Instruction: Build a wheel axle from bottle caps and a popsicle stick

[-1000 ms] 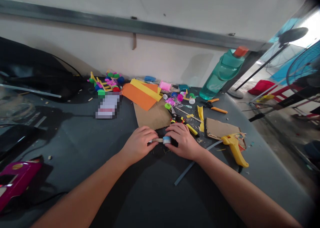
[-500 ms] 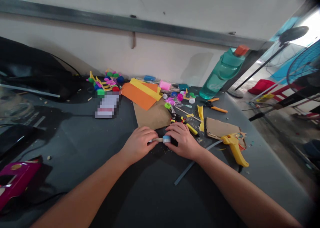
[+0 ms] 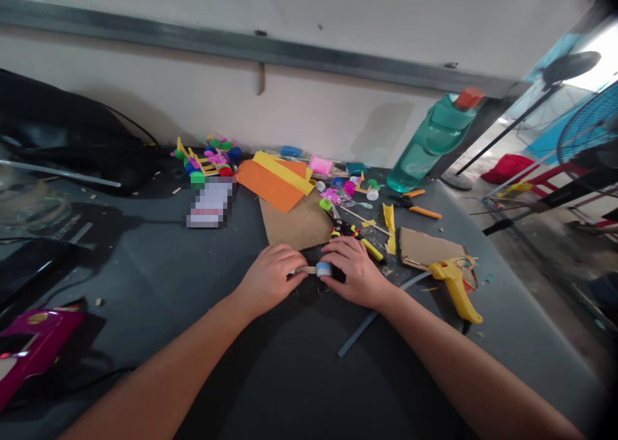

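Near the middle of the dark table, my left hand is closed on the left end of a small assembly with pale wooden sticks. My right hand grips its other end, by a blue-and-white bottle cap. My fingers partly cover the assembly. Just beyond my hands lie brown cardboard and pliers with yellow-and-black handles. A translucent glue stick passes under my right forearm.
A yellow glue gun lies right, beside a cardboard piece. Farther back are a teal bottle, orange paper, a pixelated phone-like object and colourful caps. A magenta device sits left.
The whole view has shifted slightly, with objects appearing a little farther right. Both hands keep the same hold on the small assembly.
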{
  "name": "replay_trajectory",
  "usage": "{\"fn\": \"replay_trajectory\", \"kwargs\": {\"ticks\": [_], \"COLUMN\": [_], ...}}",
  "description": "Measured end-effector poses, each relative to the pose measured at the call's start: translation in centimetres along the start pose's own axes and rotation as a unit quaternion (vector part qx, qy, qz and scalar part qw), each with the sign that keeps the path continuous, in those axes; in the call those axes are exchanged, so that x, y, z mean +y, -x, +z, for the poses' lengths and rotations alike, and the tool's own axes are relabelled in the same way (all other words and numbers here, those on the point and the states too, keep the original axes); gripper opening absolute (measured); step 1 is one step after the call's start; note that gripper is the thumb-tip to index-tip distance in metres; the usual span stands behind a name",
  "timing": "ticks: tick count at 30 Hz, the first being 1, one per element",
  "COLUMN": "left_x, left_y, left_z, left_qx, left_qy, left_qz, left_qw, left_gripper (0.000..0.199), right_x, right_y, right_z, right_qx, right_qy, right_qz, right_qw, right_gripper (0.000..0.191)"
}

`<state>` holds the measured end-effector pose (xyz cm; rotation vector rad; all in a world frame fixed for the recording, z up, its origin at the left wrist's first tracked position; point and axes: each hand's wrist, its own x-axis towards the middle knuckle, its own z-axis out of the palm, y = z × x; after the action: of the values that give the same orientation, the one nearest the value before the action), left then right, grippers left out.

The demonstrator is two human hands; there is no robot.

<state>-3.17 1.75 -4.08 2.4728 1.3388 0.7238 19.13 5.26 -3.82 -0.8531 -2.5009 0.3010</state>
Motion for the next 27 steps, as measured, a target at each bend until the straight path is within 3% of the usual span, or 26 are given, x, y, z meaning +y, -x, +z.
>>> {"fn": "replay_trajectory", "kwargs": {"ticks": [7, 12, 17, 22, 27], "left_x": [0.1, 0.1, -0.8, -1.9, -1.9], "left_y": [0.2, 0.3, 0.7, 0.9, 0.8], "left_z": [-0.1, -3.0, -5.6, -5.6, -4.9], "left_qx": [-0.005, -0.029, -0.085, -0.135, -0.129], "left_qy": [-0.013, -0.025, -0.017, -0.004, -0.009], "left_qz": [-0.009, -0.001, -0.078, -0.097, -0.071], "left_qw": [1.000, 0.999, 0.993, 0.986, 0.989], "left_gripper": [0.018, 0.044, 0.045, 0.037, 0.031], "right_x": [0.0, 0.2, 0.1, 0.2, 0.3], "right_y": [0.0, 0.0, 0.1, 0.2, 0.3], "right_z": [0.0, -0.4, -0.7, -0.7, -0.5], "right_qx": [-0.001, -0.002, -0.006, -0.011, -0.014], "right_qy": [-0.006, -0.015, -0.013, -0.001, 0.011], "right_qz": [0.001, 0.001, 0.005, 0.013, 0.009], "right_qw": [1.000, 1.000, 1.000, 1.000, 1.000], "right_gripper": [0.024, 0.039, 0.043, 0.036, 0.027]}}
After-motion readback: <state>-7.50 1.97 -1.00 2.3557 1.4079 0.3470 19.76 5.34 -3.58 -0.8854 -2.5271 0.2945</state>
